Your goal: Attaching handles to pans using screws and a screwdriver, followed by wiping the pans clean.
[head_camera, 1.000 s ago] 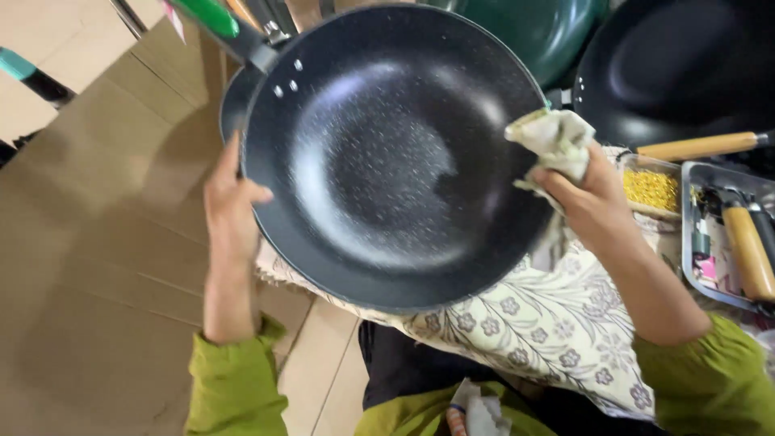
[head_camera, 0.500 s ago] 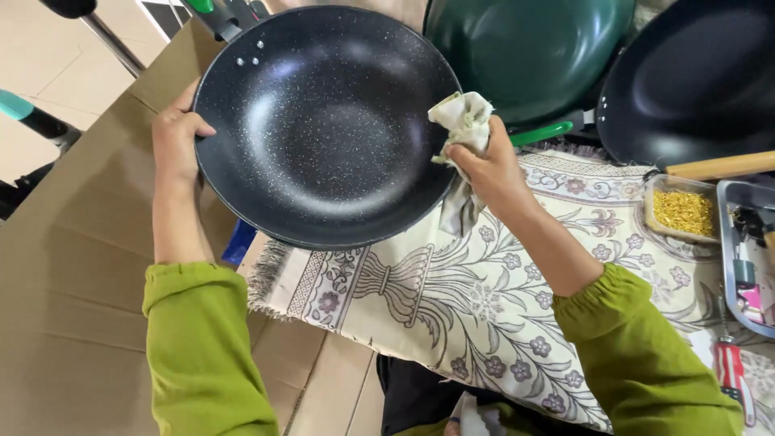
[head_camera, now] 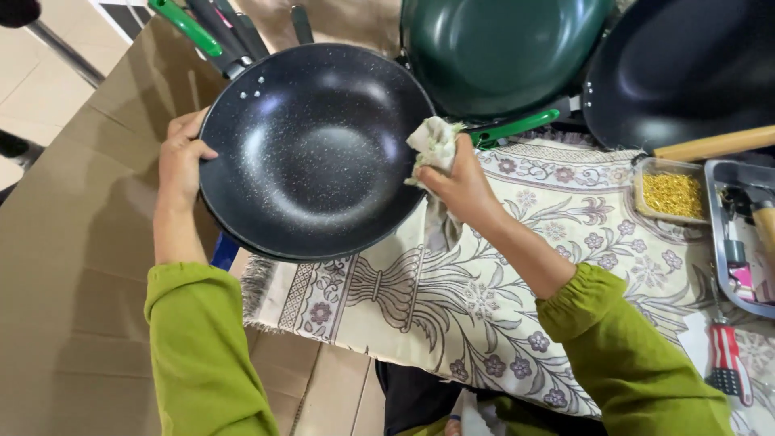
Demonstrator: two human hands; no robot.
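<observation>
Nearest the camera, two green sleeves [head_camera: 202, 347] are seen reaching forward over a patterned cream cloth [head_camera: 452, 299] that is spread on the floor, with brown cardboard [head_camera: 73, 242] lying to the left of it.

The left hand [head_camera: 179, 161] is closed on the left rim of a black speckled pan [head_camera: 311, 149], the thumb laid over the edge and the fingers hidden beneath, so that the grip is narrow and holds the pan. The pan is held tilted, its hollow turned toward the camera, its lower rim above the fringed edge of the cloth.

The right hand [head_camera: 462, 182] is clenched around a crumpled pale rag [head_camera: 434, 144], which is pressed against the right rim of the same pan; this grip is shut tight on the rag.

Just beyond the right grip, a bright green handle [head_camera: 517, 127] is seen, belonging to a dark green pan [head_camera: 500, 48] that lies behind and touches or overlaps the black pan's far edge. Right of that grip, a second black pan [head_camera: 686, 69] with a wooden handle [head_camera: 714, 144] is found, and below it a small clear box of yellow bits [head_camera: 672, 192] and a grey tray [head_camera: 739, 234] of tools. Beyond the left grip, several dark handles and one green handle [head_camera: 187, 26] are bunched at the pan's far rim.
</observation>
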